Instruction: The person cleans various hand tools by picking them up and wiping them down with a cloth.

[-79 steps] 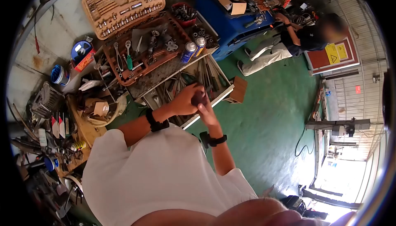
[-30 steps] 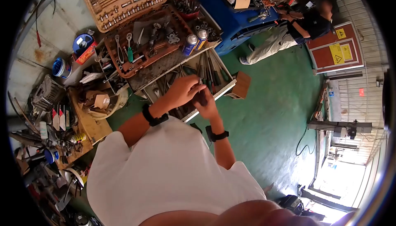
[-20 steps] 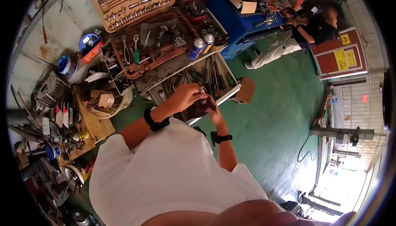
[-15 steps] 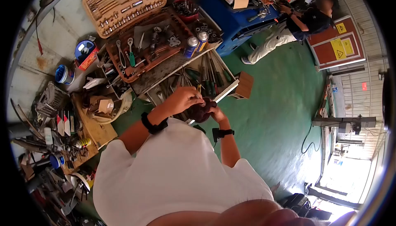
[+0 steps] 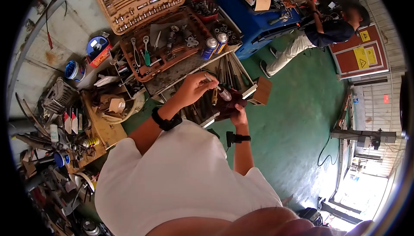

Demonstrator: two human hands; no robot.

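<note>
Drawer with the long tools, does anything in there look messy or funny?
A bit messy: in the open drawer, the tools point different ways, while sockets in the case lid sit in rows.

cluttered workshop, open socket set [image 5: 161, 42], drawer of hand tools [image 5: 237, 73], spray cans [image 5: 210, 48]

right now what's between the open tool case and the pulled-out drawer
A grimy strip of cabinet top, with two spray cans toward one end, as the head view shows.
</note>
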